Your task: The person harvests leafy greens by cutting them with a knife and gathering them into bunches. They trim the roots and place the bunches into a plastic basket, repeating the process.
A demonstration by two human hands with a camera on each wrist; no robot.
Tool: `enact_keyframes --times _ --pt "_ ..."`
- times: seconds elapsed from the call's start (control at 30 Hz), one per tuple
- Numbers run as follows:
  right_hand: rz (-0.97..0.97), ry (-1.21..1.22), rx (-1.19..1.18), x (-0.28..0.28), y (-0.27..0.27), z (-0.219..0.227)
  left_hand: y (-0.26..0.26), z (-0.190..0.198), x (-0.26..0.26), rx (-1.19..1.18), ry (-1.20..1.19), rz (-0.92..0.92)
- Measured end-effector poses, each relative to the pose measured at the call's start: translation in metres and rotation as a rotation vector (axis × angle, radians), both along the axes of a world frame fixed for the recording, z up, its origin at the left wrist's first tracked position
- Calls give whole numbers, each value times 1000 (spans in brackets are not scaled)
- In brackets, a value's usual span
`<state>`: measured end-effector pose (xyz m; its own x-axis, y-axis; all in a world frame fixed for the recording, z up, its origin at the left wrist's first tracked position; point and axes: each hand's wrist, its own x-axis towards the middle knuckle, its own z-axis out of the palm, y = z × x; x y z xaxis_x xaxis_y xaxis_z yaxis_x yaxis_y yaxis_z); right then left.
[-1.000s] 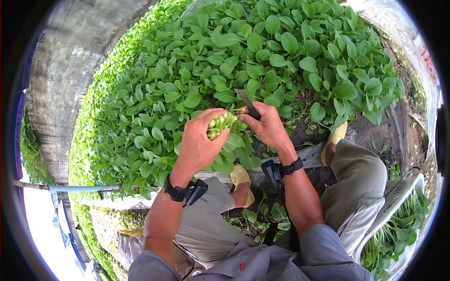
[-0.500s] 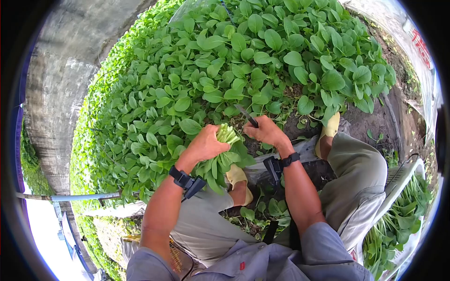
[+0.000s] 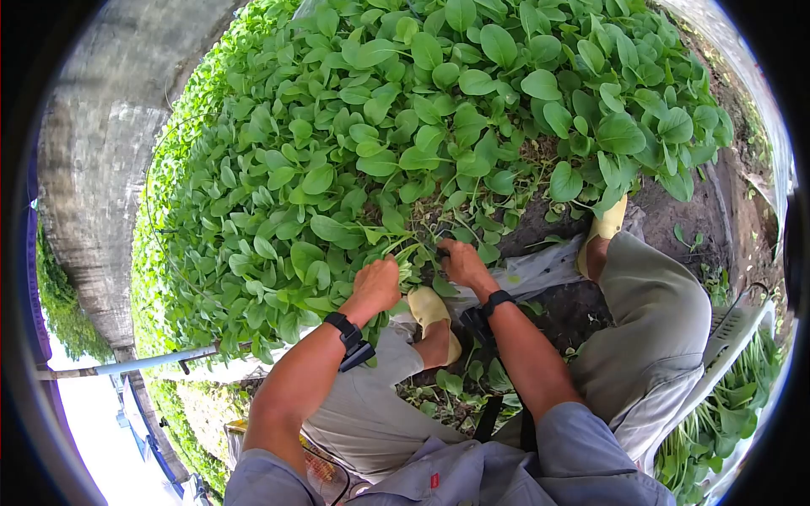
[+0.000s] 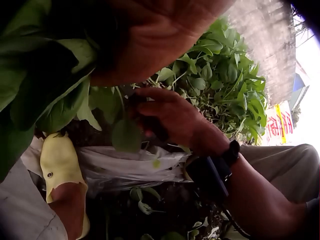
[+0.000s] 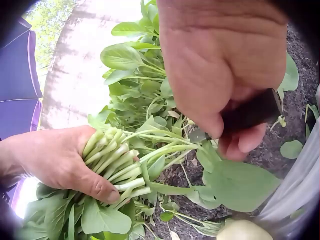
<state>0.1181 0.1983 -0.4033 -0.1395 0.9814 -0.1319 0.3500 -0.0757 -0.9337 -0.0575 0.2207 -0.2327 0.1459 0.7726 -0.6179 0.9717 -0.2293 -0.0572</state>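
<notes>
My left hand [image 3: 376, 285] grips a bunch of leafy greens, its thumb across the pale stems [image 5: 117, 162] and the leaves hanging below. The cut ends fan out toward my right hand [image 3: 464, 263], which is curled round the black handle of a knife [image 5: 252, 111]. Only a bit of the blade [image 5: 197, 136] shows beyond the fingers, right at some longer green stalks [image 5: 172, 148] that run from the bunch. Both hands are low at the near edge of the planted bed, and a broad leaf [image 5: 242, 185] lies below the knife hand.
Dense leafy plants [image 3: 337, 143] fill the bed ahead. Plastic sheeting [image 3: 540, 274] runs along its edge, near my yellow shoes [image 3: 432, 314]. A white crate [image 3: 675, 422] of harvested greens stands at my right, and a grey wall [image 3: 110, 169] rises at the left.
Both hands have come down toward the bed's near edge. The knife blade, raised and plain to see earlier, is now mostly hidden in the head view. The left hand keeps hold of the bunch.
</notes>
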Motion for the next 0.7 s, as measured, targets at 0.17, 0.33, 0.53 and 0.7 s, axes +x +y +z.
enact_keyframes --times 0.17,0.33,0.53,0.7 --pt "52 56 -165 -3 1 2 7 -1 -3 95 -61 22" --pt "77 219 -334 19 14 10 25 12 -3 211 -102 62" --pt "29 259 -309 -3 28 26 39 14 2 258 -143 -20" --pt "-26 398 -423 -13 26 31 56 1 0 256 36 -53"
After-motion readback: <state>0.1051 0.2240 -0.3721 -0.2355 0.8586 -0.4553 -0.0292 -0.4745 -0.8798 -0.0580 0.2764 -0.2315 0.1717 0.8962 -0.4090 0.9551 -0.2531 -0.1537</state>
